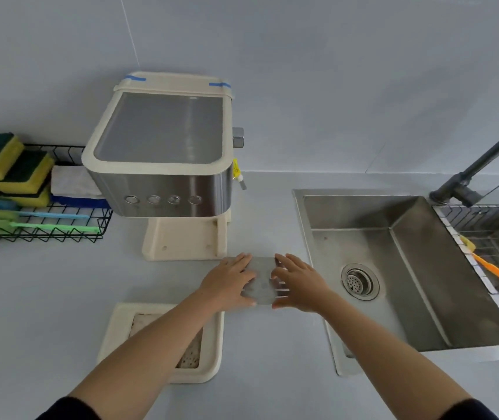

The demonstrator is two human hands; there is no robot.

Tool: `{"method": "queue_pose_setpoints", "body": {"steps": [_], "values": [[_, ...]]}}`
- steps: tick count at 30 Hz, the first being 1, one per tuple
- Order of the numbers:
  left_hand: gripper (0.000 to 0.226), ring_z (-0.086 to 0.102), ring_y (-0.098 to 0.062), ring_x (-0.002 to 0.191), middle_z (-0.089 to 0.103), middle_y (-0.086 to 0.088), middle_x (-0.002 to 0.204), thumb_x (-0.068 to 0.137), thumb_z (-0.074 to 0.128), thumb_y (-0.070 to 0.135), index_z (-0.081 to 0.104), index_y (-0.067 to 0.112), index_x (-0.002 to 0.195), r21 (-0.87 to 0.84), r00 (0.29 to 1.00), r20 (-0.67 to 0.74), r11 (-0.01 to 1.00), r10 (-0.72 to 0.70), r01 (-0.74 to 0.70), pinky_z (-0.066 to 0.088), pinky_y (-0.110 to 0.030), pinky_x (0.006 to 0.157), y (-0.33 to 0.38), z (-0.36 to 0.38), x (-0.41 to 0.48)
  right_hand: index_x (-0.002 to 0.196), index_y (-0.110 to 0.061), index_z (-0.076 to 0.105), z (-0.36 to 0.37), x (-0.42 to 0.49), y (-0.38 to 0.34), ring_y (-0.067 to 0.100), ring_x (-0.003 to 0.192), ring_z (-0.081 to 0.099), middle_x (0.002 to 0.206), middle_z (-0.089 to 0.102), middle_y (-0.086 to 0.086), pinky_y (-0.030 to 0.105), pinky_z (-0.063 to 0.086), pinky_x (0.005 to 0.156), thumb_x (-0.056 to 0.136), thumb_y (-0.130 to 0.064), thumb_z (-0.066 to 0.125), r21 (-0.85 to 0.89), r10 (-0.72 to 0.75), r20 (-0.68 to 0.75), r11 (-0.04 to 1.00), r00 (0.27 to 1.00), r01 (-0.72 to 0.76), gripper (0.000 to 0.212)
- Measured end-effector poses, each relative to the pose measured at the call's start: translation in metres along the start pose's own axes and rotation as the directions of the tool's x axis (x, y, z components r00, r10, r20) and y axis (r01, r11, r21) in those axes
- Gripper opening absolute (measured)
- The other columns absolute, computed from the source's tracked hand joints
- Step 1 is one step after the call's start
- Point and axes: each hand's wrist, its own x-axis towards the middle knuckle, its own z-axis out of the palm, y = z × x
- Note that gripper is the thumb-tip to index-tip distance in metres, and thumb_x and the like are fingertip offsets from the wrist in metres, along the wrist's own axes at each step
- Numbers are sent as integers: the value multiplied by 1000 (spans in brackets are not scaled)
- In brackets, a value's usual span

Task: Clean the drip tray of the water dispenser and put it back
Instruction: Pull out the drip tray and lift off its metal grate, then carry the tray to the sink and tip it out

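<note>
The cream and steel water dispenser (163, 153) stands at the back of the counter, its base slot (184, 241) bare. The cream drip tray (212, 353) lies on the counter near me, dirty inside and partly hidden by my left forearm. A slotted metal grate (262, 283) lies flat on the counter between the tray and the sink. My left hand (227, 283) rests on the grate's left side and my right hand (298, 283) on its right side, fingers spread over it.
A steel sink (409, 268) with a drain sits to the right, under a black faucet (478, 165). An orange brush (497, 274) lies on a rack at far right. A black wire basket (39, 231) at left holds sponges, cloths and brushes.
</note>
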Motion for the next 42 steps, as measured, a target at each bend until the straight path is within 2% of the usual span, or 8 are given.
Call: {"method": "queue_pose_setpoints", "body": {"steps": [7, 13, 17, 19, 22, 26, 35, 42], "values": [[55, 3, -24, 143, 4, -6, 157, 81, 58, 45, 42, 17, 126, -59, 997, 56, 997, -55, 58, 24, -40, 110, -2, 13, 8, 128, -21, 43, 11, 9, 5, 22, 139, 15, 152, 20, 1, 34, 19, 115, 75, -52, 64, -6, -75, 18, 997, 997, 75, 65], [48, 12, -25, 142, 14, -4, 154, 80, 62, 39, 43, 17, 118, -113, 996, 61, 991, -66, 73, 38, -39, 97, -1, 15, 12, 129, -18, 40, 18, 9, 15, 21, 142, 12, 153, 21, 0, 34, 17, 116, 79, -48, 61, 84, -89, 10, 993, 996, 88, 63], [64, 10, -25, 143, 8, -6, 156, 81, 61, 39, 32, 17, 135, -97, 994, 75, 991, -86, 93, 32, -40, 105, 0, 15, 11, 137, -19, 31, 23, 10, 17, 20, 144, 5, 156, 12, 0, 33, 10, 117, 81, -49, 58, 103, -95, 13, 990, 995, 94, 68], [73, 10, -25, 142, 9, -6, 156, 81, 61, 38, 22, 19, 141, -88, 991, 47, 988, -127, 130, 27, -40, 109, 4, 14, 5, 143, -20, 21, 21, 10, 16, 21, 145, 0, 157, 7, 0, 35, 6, 117, 83, -50, 55, 95, -119, 45, 989, 992, 114, 75], [80, 9, -25, 143, 11, -8, 155, 82, 59, 40, 13, 19, 143, -54, 992, -9, 991, -124, 123, 16, -38, 113, 5, 13, 1, 147, -21, 2, 20, 10, 14, 22, 145, -6, 158, -3, 2, 37, -2, 117, 86, -52, 48, 56, -96, 87, 994, 992, 92, 82], [83, 3, -24, 144, 3, -6, 157, 83, 54, 49, 4, 24, 145, -89, 985, -45, 982, -169, 164, 13, -42, 114, 1, 8, -9, 145, -16, -11, 20, 8, 11, 23, 143, -13, 157, -13, 5, 38, -6, 116, 85, -54, 47, 81, -70, 99, 995, 993, 62, 92], [95, -6, -20, 144, -8, -4, 157, 78, 58, 55, -5, 28, 145, -273, 905, -95, 885, -415, 378, 4, -41, 116, -25, 1, -90, 144, -13, -16, 20, -1, -46, 20, 143, -16, 156, -16, 4, 35, -7, 115, 77, -58, 57, 233, -214, 34, 952, 976, 201, 109], [103, -6, -19, 144, -8, -5, 157, 73, 62, 57, -4, 27, 145, -296, 889, -110, 869, -445, 398, 3, -40, 115, -46, 9, -132, 143, -12, -19, 34, -15, -87, 18, 143, -15, 155, -19, 3, 35, -2, 116, 71, -58, 64, 336, -157, 43, 932, 987, 134, 119]]}}
